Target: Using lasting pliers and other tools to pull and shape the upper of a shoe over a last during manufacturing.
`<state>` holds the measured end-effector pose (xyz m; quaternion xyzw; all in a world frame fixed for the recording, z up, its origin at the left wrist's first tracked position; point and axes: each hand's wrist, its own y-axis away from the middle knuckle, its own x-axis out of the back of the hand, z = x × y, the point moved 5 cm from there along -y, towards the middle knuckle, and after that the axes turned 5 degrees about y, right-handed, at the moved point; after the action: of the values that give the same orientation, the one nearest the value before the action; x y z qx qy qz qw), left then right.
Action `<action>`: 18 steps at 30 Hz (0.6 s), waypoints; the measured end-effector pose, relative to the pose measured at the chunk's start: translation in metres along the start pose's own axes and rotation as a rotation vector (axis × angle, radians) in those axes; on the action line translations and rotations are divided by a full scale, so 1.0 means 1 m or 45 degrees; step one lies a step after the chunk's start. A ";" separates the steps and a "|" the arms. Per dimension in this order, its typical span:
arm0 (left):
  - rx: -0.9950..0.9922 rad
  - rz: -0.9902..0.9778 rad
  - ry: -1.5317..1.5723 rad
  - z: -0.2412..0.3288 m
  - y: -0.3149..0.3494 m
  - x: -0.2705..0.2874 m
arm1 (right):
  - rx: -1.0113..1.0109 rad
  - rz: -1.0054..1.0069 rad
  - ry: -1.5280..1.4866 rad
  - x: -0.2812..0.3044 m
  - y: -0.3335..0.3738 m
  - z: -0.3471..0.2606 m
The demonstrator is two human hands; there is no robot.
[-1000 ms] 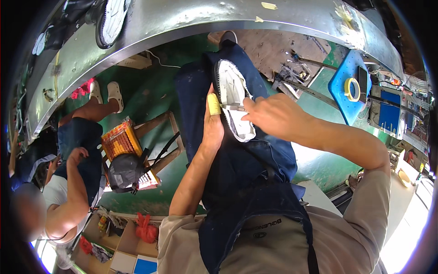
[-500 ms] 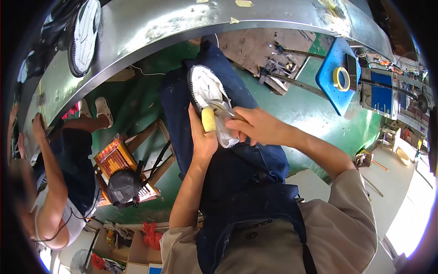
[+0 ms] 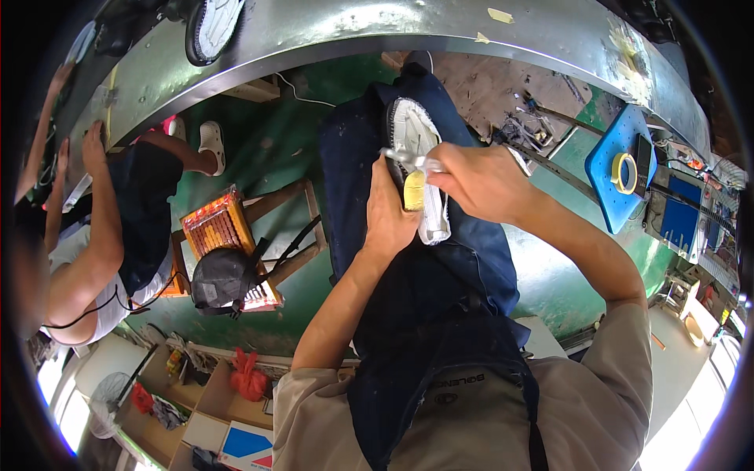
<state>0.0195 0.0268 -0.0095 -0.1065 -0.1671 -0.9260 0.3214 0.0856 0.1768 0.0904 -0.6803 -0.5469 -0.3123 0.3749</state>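
A shoe [image 3: 414,129] lies sole-up across my lap, with a white underside and a dark, stitched-looking rim. My left hand [image 3: 390,220] is closed round its left side, and yellow tape [image 3: 413,193] wraps the thumb, which presses on the underside. Above that thumb, metal pliers [image 3: 408,160] lie across the shoe, their head at its left edge. My right hand [image 3: 487,182] grips the pliers from the right. Whether the jaws pinch the rim I cannot tell. Dark blue cloth [image 3: 349,180] covers my legs under the shoe.
A metal bench [image 3: 314,39] curves across the front, with another white-bottomed shoe [image 3: 216,30] on it. At right stands a blue stool [image 3: 616,169] bearing a tape roll [image 3: 625,173]. Leftward, a person [image 3: 94,235] sits beside a beaded seat [image 3: 216,224] with a black bag [image 3: 224,279].
The pliers have swung from an angled hold over the middle to lie across the shoe, reaching its left edge. My right hand has turned and risen. The whole view has shifted.
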 end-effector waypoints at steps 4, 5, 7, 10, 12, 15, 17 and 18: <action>-0.023 0.039 -0.099 0.008 0.000 0.015 | -0.179 -0.457 0.145 -0.004 0.003 0.011; -0.009 -0.029 -0.105 0.008 -0.002 0.019 | -0.348 -0.569 -0.157 -0.002 0.009 0.017; -0.036 -0.114 -0.098 0.009 -0.002 0.025 | -0.892 -0.843 -0.616 -0.003 0.036 0.029; -0.054 -0.113 -0.125 0.006 -0.002 0.023 | -0.279 -0.936 -0.125 -0.001 0.058 0.011; -0.003 -0.029 -0.071 0.001 -0.002 0.015 | -0.148 -0.784 -0.075 -0.009 0.067 -0.005; -0.069 0.100 -0.174 0.005 0.003 0.011 | -0.359 -0.878 0.120 -0.019 0.072 -0.006; -0.091 0.114 -0.085 0.009 0.013 0.010 | -0.315 -0.845 0.086 -0.013 0.064 -0.007; -0.106 0.068 0.044 0.011 0.018 0.008 | -0.295 -0.927 0.125 -0.009 0.062 -0.004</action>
<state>0.0262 0.0133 0.0075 -0.1082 -0.1199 -0.9249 0.3441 0.1448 0.1610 0.0744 -0.4636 -0.6952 -0.5169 0.1858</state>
